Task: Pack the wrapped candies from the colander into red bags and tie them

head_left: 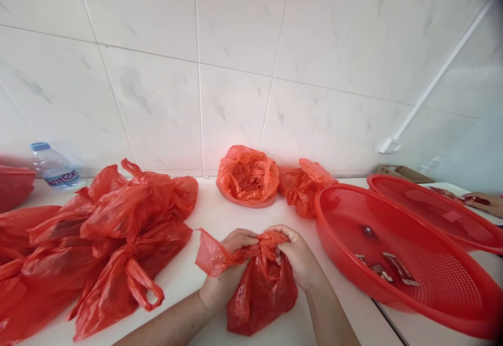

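Note:
A red plastic bag [261, 304] with a bulging bottom rests on the white table in front of me. My left hand [233, 257] is closed on its gathered neck from the left, and a loose flap of the bag sticks out past it. From the right, my right hand [294, 254] pinches the twisted top of the same bag. The bag's contents are hidden by the red plastic. Just behind it stands an open red bag [248, 178] stuffed with crumpled red plastic.
Several tied red bags [121, 220] are heaped at left, near a water bottle [57, 168]. At right sit a red basket [412, 246] holding a few small packets [400, 268] and a second red basket [436, 204]. Another person's hand [483, 202] shows at the far right.

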Demonstrator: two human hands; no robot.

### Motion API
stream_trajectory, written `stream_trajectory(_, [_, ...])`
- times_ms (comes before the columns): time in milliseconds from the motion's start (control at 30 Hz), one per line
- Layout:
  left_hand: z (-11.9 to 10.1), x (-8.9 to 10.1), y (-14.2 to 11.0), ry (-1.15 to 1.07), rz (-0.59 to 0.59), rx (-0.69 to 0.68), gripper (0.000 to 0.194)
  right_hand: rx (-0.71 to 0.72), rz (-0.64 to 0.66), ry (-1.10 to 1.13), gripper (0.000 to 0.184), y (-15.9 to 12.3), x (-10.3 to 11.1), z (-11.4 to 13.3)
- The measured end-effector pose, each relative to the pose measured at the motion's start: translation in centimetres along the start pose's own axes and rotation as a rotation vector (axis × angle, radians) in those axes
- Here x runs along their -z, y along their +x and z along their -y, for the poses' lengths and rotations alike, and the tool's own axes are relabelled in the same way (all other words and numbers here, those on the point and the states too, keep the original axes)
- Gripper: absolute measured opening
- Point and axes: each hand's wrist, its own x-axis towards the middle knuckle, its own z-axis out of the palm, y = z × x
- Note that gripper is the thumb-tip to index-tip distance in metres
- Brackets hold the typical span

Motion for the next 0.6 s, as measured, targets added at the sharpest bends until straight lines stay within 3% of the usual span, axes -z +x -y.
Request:
stream_trajectory(133, [0.4,0.1,0.3,0.043,0.001,-0.058,0.011,-0.018,0.147,0.210,0.026,-0.1,1.0,0.0])
stream_trajectory(200, [0.5,0.2,0.3,0.076,-0.005,-0.088,0.011,-0.012,0.181,0.283,0.032,-0.1,1.4,0.1])
stream_trajectory(300, [0.6,0.6,0.2,0.140,0.014,-0.143,0.012,-0.003,0.174,0.376,0.026,-0.1,1.5,0.0])
stream_trajectory(433, [0.0,1.3,0.0,0.249,0.091,-0.251,0.014,-0.005,-0.001,0.327,0.025,0.6,1.4,-0.6])
stream_trajectory(500, [-1.0,1.6,-0.1,0.325,0.152,-0.373,0.016,0.035,-0.140,0.138,0.030,1.2,1.7,-1.2])
stream_trajectory(600, [-3.5,1.9,-0.9,0.505,0.340,-0.616,0.018,0.101,-0.334,-0.142,0.025,2.3,2.6,-2.5])
